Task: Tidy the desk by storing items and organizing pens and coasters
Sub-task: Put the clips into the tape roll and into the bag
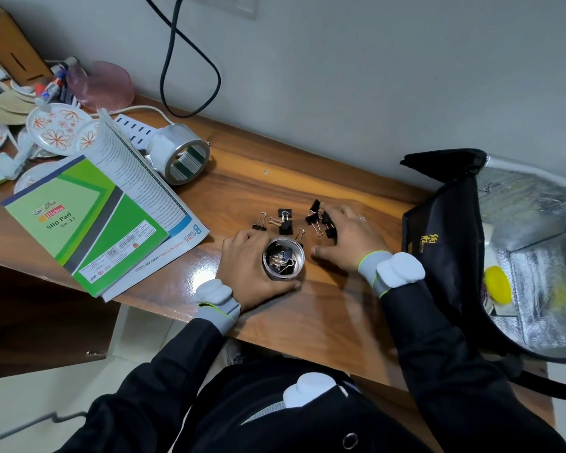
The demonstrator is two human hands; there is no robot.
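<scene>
Clearly the right hand [350,237] is the free one. Its fingers lie spread and nearly straight over a cluster of loose binder clips [312,219], thumb out to the side on the bench [242,184], and no clip is plainly pinched. The left hand [249,266] is curled round a small metal tin [302,258], thumb on the near wall, fingers on the far one. That tin stands upright, mouth facing up, with some clips inside. From the right fingertips it lies close by, nearer the person and to the left. More clips sit just beyond the tin in a rough left-to-right band, wire handles pointing every way. I judge the next move a short carry from the cluster to the tin's mouth.
</scene>
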